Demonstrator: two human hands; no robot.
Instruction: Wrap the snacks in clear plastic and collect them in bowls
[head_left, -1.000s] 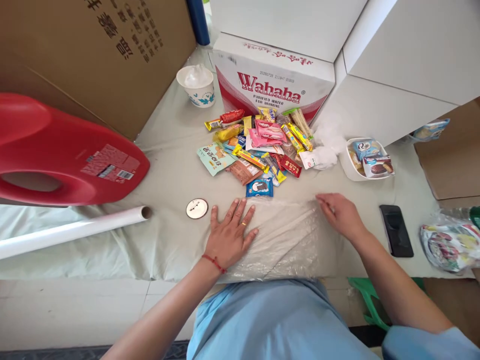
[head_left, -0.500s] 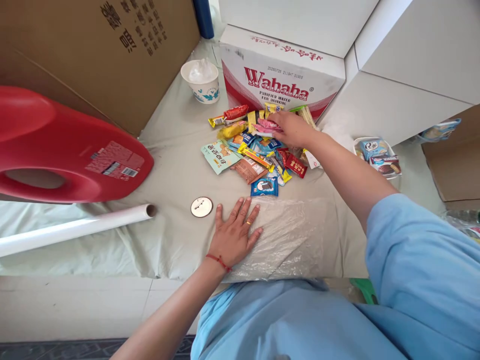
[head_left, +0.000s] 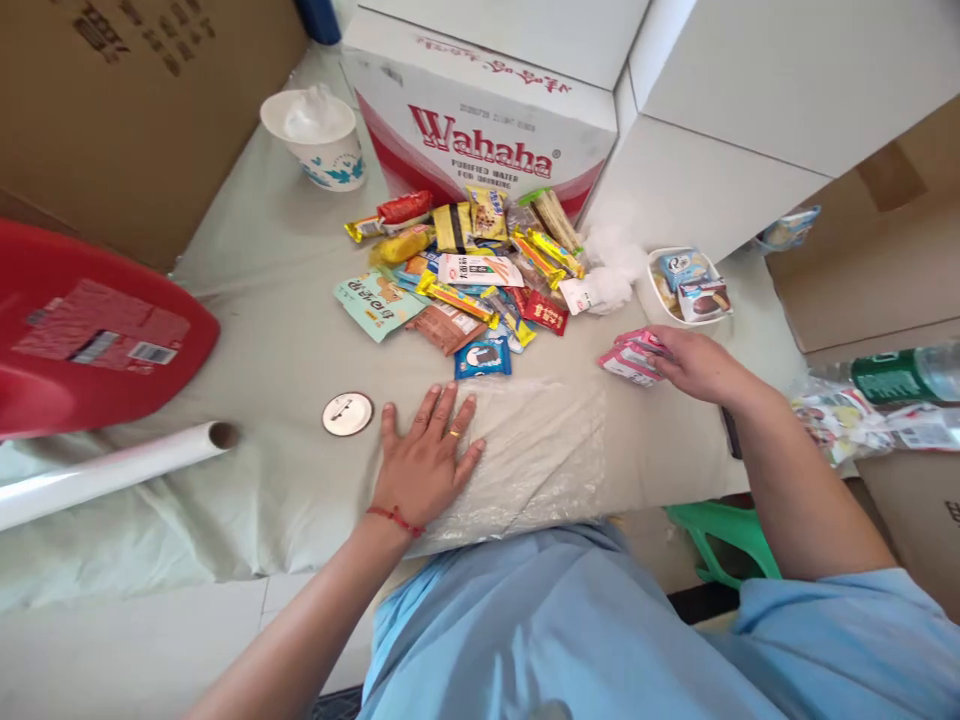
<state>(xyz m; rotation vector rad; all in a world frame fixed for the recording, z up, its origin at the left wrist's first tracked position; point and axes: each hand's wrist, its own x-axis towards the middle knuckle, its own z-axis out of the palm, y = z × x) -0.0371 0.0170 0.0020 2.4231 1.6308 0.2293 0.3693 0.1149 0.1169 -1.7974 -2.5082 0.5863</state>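
Observation:
My right hand [head_left: 697, 368] is closed on a pink snack packet [head_left: 632, 358], to the right of the snack pile and near the white tub [head_left: 660, 294]. That tub holds several packets, among them a blue packet [head_left: 682, 266]. My left hand [head_left: 429, 450] lies flat with fingers spread, its palm by the edge of a clear plastic sheet [head_left: 536, 450]. Just beyond its fingertips is a blue packet [head_left: 482, 358] at the front of the pile. A white packet [head_left: 478, 270], a mint-green packet [head_left: 381, 302] and a brown packet [head_left: 445, 328] are also in the pile.
A round pin badge [head_left: 347, 413] lies left of my left hand. Behind stand a paper cup [head_left: 324, 150] and a Wahaba-style water carton [head_left: 480, 130]. A red jug [head_left: 112, 330] and a white roll [head_left: 112, 470] are at left, a green stool [head_left: 727, 540] below right.
My right hand has moved from the pile to the right and nearer, carrying the pink packet. A white packet now shows in the pile. My left hand stays flat; the view has shifted right.

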